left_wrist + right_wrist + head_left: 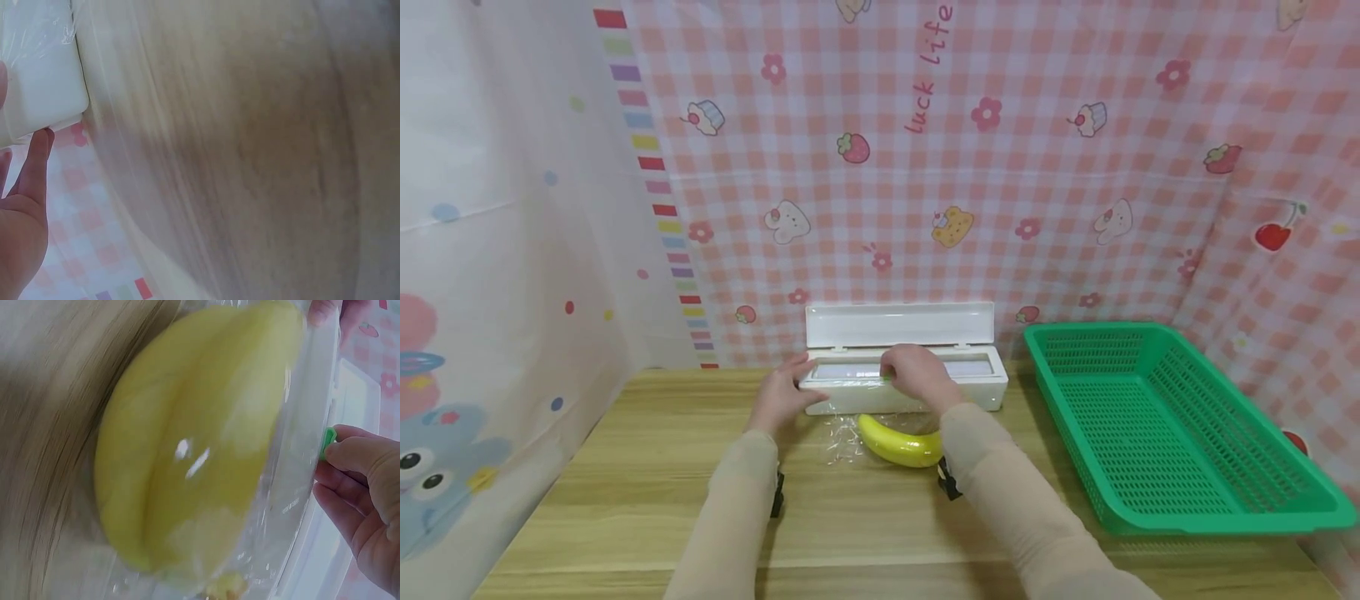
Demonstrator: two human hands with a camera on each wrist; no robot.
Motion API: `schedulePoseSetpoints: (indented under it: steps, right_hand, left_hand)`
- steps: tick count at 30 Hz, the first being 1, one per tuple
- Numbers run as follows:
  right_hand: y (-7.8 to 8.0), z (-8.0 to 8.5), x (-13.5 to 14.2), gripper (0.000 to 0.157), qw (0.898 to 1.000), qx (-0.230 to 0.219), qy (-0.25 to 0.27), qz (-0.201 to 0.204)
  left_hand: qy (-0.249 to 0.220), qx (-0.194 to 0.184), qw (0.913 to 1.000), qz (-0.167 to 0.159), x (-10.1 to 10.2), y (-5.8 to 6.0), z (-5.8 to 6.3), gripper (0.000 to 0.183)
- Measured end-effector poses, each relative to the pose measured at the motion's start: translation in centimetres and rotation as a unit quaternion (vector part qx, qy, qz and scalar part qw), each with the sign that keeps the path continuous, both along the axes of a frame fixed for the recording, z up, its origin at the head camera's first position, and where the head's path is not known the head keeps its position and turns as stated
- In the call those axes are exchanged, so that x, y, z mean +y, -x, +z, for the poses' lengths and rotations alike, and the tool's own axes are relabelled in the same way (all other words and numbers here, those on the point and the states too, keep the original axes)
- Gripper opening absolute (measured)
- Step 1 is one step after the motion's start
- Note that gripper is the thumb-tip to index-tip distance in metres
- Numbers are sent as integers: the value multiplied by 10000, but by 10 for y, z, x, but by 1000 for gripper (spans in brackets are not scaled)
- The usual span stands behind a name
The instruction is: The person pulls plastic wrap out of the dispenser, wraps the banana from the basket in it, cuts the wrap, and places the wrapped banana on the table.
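Observation:
A white cling film dispenser (898, 400) stands at the back of the table, its lid (898, 323) raised. My left hand (778, 396) holds the dispenser's left end, thumb at the front and fingers at the end and back. In the right wrist view, my right hand (369, 494) pinches a small green slide cutter (327, 442) on the dispenser's front edge, near its middle. Clear cling film (844, 437) hangs from the dispenser onto the table. A yellow banana (898, 443) lies in front, with film over it in the right wrist view; my right forearm hides one end.
A green plastic basket (1180, 525) stands to the right of the dispenser on the wooden table (850, 533). Behind the table hangs a pink checked cloth (887, 183), and a white patterned cloth (512, 250) is on the left.

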State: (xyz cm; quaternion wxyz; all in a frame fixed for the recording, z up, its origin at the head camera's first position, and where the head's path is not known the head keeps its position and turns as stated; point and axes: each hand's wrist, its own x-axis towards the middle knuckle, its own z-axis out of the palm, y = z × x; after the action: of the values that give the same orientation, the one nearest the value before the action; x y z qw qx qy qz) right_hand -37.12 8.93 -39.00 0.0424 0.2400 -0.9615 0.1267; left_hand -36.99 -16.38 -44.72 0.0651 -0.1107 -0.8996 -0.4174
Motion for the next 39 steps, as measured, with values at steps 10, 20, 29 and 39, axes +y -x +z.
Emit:
schedulePoseSetpoints:
  steps: [10,20,29,39]
  right_hand:
    - [-2,-1,13,30,9999,16,99,4]
    - [-3,-2,14,32,9997,170,124,96]
    - [-2,-7,15,33,9992,348,151,114]
    - [-2,-7,16,31,9989,400,200,145]
  left_hand:
    - [56,82,9999,48,0,-1,-1,69]
    - [159,142,9998,37,2,-2,0,68]
    - [1085,442,9930,-136,11,-10,16,66]
    - [2409,1816,9534,-46,35,-17,20,41]
